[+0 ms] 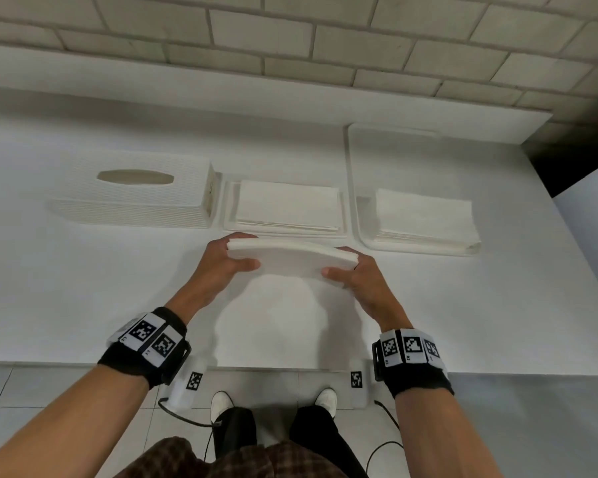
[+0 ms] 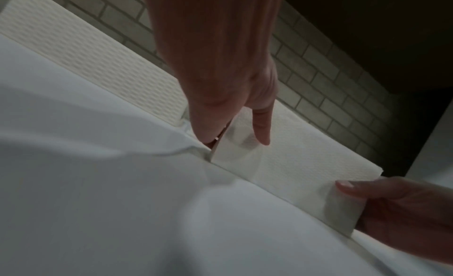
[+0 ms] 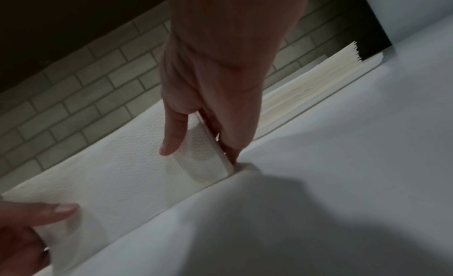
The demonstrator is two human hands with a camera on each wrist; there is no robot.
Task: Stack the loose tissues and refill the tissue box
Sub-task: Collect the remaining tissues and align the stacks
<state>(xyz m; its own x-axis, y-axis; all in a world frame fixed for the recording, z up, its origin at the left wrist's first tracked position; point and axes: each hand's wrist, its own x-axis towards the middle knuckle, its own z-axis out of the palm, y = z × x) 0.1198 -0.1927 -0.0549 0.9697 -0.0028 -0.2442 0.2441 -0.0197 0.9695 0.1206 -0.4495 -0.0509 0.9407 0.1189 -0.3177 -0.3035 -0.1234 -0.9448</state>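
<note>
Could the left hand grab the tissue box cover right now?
Probably not: the left hand is busy holding the tissue bundle together with the right hand. Nothing blocks the cover.

Both hands held one wad of tissues point(image 1: 290, 258) above the white bench point(image 1: 83, 288), the wad bowed upward in the middle. The left hand point(image 1: 221, 267) had its grip on the wad's left end, thumb on top and fingers beneath; the right hand point(image 1: 356, 276) pinched the right end the same way. Beyond the wad, on the bench, a flat base point(image 1: 229, 208) carried a neat stack of tissues point(image 1: 287, 205). Just left of it lay the woven white tissue box cover point(image 1: 135, 194), its oval slot facing up. To the right, a shallow white tray point(image 1: 354, 167) held another tissue stack point(image 1: 425, 217). A pale brick wall point(image 1: 290, 39) ran behind the bench. Both wrists wore black bands with printed markers.
</note>
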